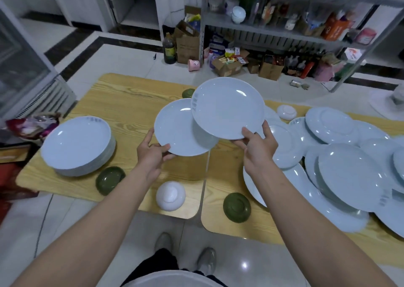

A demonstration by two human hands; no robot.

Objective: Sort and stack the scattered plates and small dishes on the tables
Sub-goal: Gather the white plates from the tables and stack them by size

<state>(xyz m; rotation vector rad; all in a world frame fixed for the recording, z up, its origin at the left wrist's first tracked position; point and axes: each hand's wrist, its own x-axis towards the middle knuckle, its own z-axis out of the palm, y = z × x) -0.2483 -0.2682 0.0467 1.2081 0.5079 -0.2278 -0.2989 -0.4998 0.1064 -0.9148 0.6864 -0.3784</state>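
The upper plate (227, 107), gripped at its near rim by the right hand (258, 147), overlaps the lower plate (175, 129) pinched by the left hand (153, 153) above the tables' seam, and is probably best lowered level and centred before both join the stack (76, 144).

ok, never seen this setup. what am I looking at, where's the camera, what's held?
No robot here: these are a person's bare arms, filmed by one wide-angle camera worn on the head, looking down. The left hand grips the lower plate by its rim; the right hand grips the upper plate, which overlaps it. Two wooden tables stand side by side: a neat stack of plates on the left one, a loose pile of plates on the right. Small green dishes and a white dish lie near the front.
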